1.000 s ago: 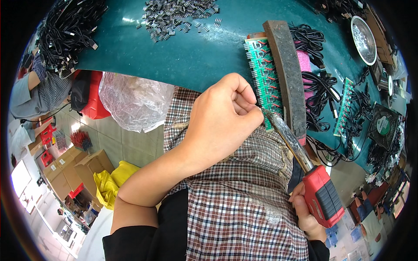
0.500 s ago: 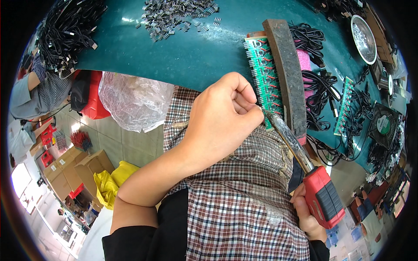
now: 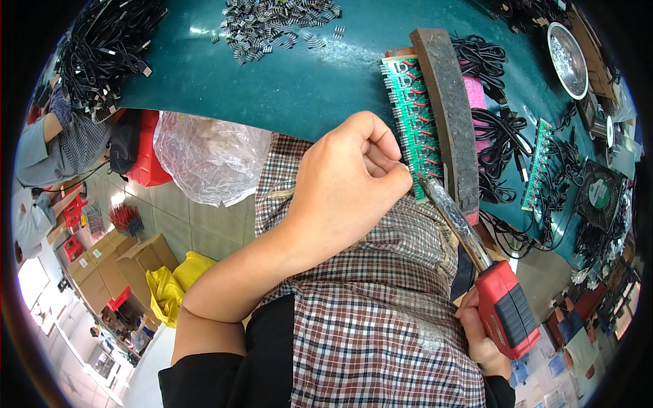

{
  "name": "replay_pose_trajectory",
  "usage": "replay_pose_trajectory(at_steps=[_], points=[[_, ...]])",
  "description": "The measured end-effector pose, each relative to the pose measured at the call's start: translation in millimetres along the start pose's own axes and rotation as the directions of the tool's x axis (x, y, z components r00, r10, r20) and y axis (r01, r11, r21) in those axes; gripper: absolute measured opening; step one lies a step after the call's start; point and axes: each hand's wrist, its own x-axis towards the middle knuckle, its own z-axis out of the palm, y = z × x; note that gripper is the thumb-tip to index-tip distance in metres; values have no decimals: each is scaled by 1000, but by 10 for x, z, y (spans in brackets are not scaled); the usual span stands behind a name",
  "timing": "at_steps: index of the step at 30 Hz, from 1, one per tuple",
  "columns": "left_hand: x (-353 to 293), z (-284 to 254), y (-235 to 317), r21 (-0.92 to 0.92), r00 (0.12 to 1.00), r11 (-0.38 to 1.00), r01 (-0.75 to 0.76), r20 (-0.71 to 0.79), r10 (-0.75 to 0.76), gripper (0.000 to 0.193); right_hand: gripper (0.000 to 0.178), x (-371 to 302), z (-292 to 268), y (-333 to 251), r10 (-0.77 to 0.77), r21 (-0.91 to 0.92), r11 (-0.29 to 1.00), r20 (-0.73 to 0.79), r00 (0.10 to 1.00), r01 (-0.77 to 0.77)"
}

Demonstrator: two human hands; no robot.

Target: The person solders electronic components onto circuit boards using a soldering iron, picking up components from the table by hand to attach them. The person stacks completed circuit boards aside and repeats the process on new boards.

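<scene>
Where a teal tabletop (image 3: 313,88) meets a plaid apron (image 3: 381,333), two bare hands work close to its edge. The left hand (image 3: 350,180), just above centre, is drawn into a pinch, thumb and forefinger nearly meeting and the other fingers curled; anything between the tips is too hidden to tell. The right hand (image 3: 484,350), between four and five o'clock, is wrapped around the red-and-black handle of a soldering iron (image 3: 492,275), its fingers partly hidden. The iron slants towards eleven o'clock, its tip close to the left thumb; gripping it well back probably keeps skin away from the hot metal.

The green circuit strip (image 3: 416,119), lined with pins and short red wires, lies between one and two o'clock, its near end beside the tip. A dark, heavy-looking bar (image 3: 447,122) runs along its right side, seemingly as a weight to steady it. Farther right, towards three o'clock, a second green strip (image 3: 537,163) lies among black cables (image 3: 501,132).

Small metal-pinned parts (image 3: 275,27) are heaped between eleven and twelve o'clock, perhaps to stay within reach. A cable bundle (image 3: 109,51) sits at ten.
</scene>
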Motion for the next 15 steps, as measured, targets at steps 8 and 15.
replay_pose_trajectory(at_steps=[8,15], points=[[11,12,-39,-6,998,1000,-15,-54,15,17,24,21,23,-51,9,60,998,-26,1000,-8],[6,17,-32,-3,998,1000,-23,-51,23,17,21,4,1,-89,35,36,999,-64,997,-33]])
